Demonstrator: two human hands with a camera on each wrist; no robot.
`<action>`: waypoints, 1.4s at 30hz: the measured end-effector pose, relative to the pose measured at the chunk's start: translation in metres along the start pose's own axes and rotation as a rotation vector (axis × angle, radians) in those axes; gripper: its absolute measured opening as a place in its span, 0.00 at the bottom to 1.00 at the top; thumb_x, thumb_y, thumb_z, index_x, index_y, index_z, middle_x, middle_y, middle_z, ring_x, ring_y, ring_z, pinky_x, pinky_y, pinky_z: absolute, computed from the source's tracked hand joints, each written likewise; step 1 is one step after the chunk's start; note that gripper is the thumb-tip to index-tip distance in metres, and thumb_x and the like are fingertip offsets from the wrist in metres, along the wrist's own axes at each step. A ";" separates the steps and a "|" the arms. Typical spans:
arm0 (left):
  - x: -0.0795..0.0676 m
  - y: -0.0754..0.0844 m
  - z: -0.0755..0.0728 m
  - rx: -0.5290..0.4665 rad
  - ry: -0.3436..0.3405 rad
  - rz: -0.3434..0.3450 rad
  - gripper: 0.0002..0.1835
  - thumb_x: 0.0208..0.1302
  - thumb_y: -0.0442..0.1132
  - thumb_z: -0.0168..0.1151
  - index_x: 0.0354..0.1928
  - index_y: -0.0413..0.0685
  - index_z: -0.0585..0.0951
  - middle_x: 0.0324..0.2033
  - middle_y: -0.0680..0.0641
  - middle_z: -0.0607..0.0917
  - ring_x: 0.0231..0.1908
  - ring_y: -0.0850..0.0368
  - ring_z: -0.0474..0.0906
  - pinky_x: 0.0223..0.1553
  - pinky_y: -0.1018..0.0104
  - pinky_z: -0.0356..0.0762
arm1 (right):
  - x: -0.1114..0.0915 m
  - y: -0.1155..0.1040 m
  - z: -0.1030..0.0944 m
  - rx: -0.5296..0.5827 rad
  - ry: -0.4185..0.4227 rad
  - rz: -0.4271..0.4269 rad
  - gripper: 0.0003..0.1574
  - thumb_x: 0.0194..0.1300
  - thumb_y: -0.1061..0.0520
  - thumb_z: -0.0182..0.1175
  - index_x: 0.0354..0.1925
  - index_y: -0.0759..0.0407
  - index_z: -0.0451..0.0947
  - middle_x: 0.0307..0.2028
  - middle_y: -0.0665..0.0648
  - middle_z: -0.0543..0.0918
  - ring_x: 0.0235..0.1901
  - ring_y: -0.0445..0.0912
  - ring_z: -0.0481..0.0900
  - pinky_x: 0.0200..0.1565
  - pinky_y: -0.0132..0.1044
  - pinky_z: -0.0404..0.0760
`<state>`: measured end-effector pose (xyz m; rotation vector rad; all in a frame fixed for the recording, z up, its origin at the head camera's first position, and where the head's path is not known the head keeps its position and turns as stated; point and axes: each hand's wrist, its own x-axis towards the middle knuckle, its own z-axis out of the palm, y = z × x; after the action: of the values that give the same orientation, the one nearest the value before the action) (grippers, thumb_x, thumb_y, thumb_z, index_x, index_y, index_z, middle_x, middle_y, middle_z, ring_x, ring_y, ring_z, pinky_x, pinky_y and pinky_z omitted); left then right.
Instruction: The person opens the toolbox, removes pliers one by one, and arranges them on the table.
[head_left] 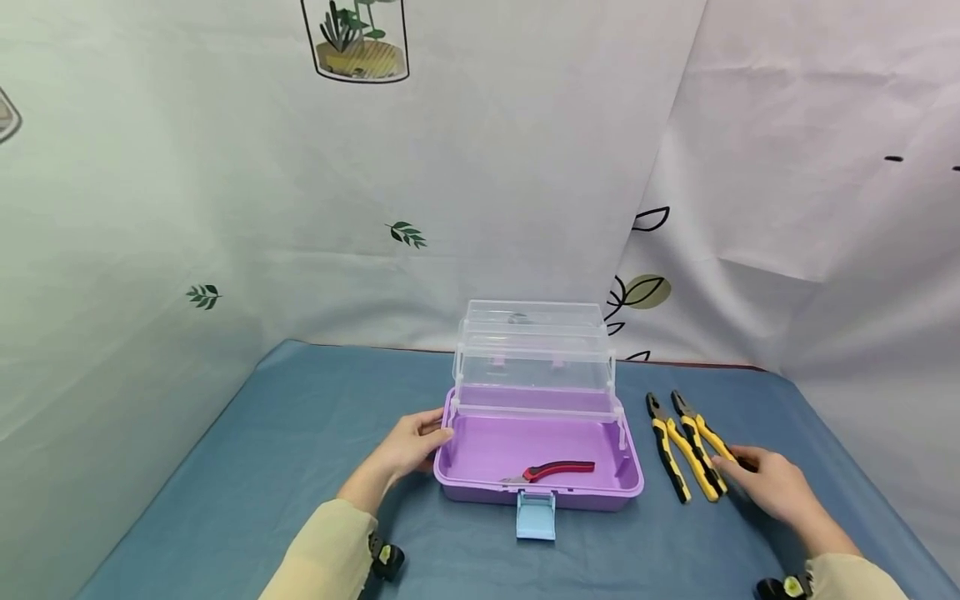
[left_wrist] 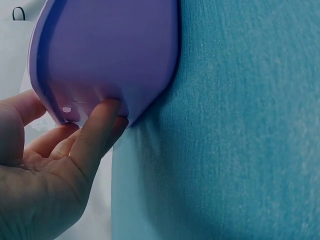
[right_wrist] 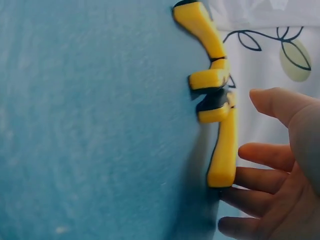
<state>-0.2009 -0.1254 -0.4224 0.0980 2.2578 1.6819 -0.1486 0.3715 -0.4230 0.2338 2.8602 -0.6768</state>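
On the table stands a purple toolbox (head_left: 480,433) with its clear lid (head_left: 536,333) raised. My left hand (head_left: 411,443) grips its left end, thumb at the rim and fingers against the outer wall (left_wrist: 107,45). A small tool with red and black handles (head_left: 558,469) and a grey metal tip lies inside. To the right of the box are two pairs of yellow and black pliers, one on the left (head_left: 663,442) and one on the right (head_left: 693,421). My right hand (head_left: 772,483) is at the right pair, fingers spread beside a handle end (right_wrist: 222,167), thumb apart from it.
A light blue latch (head_left: 536,517) hangs down at the box's front. The blue cloth (head_left: 337,392) covers the table, and a printed white curtain (head_left: 487,167) rises behind and at both sides.
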 end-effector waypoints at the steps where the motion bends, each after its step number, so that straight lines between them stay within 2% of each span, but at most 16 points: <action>1: 0.000 0.000 -0.001 0.002 -0.006 0.002 0.30 0.68 0.38 0.54 0.69 0.36 0.61 0.59 0.31 0.74 0.47 0.42 0.81 0.34 0.53 0.84 | -0.001 -0.001 -0.001 0.002 0.008 -0.001 0.55 0.65 0.29 0.46 0.61 0.79 0.63 0.56 0.79 0.71 0.52 0.71 0.71 0.40 0.53 0.78; 9: -0.004 0.001 -0.004 0.019 0.018 -0.017 0.29 0.67 0.38 0.56 0.68 0.37 0.64 0.56 0.33 0.76 0.44 0.48 0.81 0.32 0.56 0.84 | -0.010 -0.022 -0.006 0.009 0.069 -0.039 0.54 0.66 0.29 0.46 0.63 0.77 0.61 0.60 0.79 0.66 0.56 0.72 0.68 0.44 0.57 0.78; 23: -0.004 0.002 -0.001 0.046 0.037 -0.004 0.28 0.65 0.35 0.57 0.66 0.34 0.65 0.51 0.33 0.80 0.40 0.48 0.82 0.30 0.56 0.83 | -0.021 -0.056 -0.005 0.010 0.113 -0.165 0.47 0.66 0.34 0.50 0.63 0.73 0.64 0.56 0.78 0.72 0.53 0.70 0.72 0.40 0.56 0.80; 33: -0.002 0.001 -0.001 0.057 0.035 0.001 0.28 0.66 0.38 0.56 0.67 0.36 0.65 0.50 0.34 0.80 0.37 0.52 0.81 0.28 0.58 0.82 | -0.028 -0.076 -0.004 0.026 0.146 -0.210 0.47 0.64 0.33 0.54 0.63 0.70 0.66 0.56 0.73 0.75 0.53 0.67 0.74 0.45 0.57 0.79; 42: 0.000 0.000 0.001 0.032 0.037 0.001 0.28 0.65 0.37 0.56 0.66 0.37 0.65 0.50 0.35 0.81 0.39 0.51 0.81 0.29 0.57 0.83 | -0.034 -0.093 -0.003 0.055 0.187 -0.281 0.43 0.63 0.35 0.56 0.61 0.67 0.70 0.55 0.70 0.77 0.53 0.65 0.75 0.47 0.58 0.79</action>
<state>-0.2003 -0.1246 -0.4228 0.0761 2.3127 1.6614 -0.1346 0.2870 -0.3728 -0.1072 3.0894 -0.8256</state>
